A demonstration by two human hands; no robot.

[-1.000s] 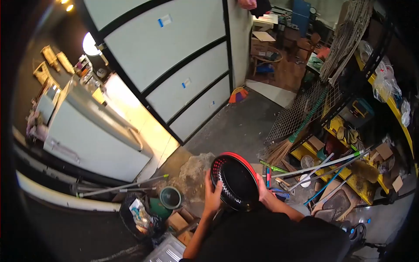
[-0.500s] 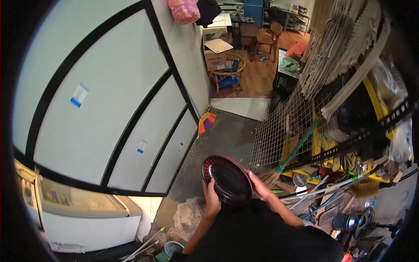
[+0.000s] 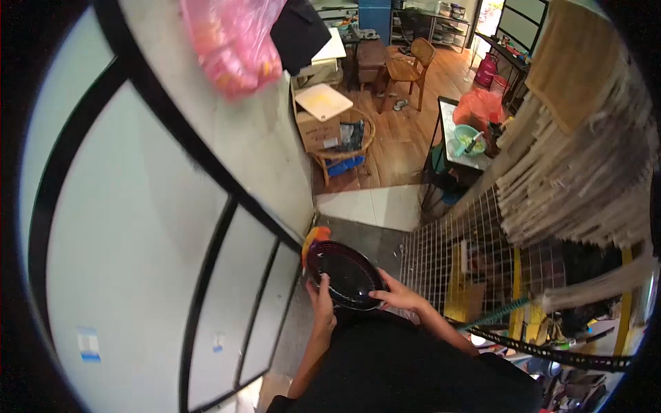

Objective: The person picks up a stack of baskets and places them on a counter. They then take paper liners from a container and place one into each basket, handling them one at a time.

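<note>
Grip from Both Sides

We see the left forearm (image 3: 311,358) and right forearm (image 3: 446,332), both bare, stretched forward. The left hand (image 3: 321,296) points its thumb (image 3: 324,280) ahead; the right hand (image 3: 402,297) lays its thumb inward. Both are curled, a little apart.

The single head-worn view looks forward and down through a wide, dark-rimmed round field, with the left hand (image 3: 321,303) and right hand (image 3: 399,296) near, just below centre, pale panels (image 3: 131,227) close at left, and wooden floor (image 3: 403,151) farther off at upper centre.
</note>
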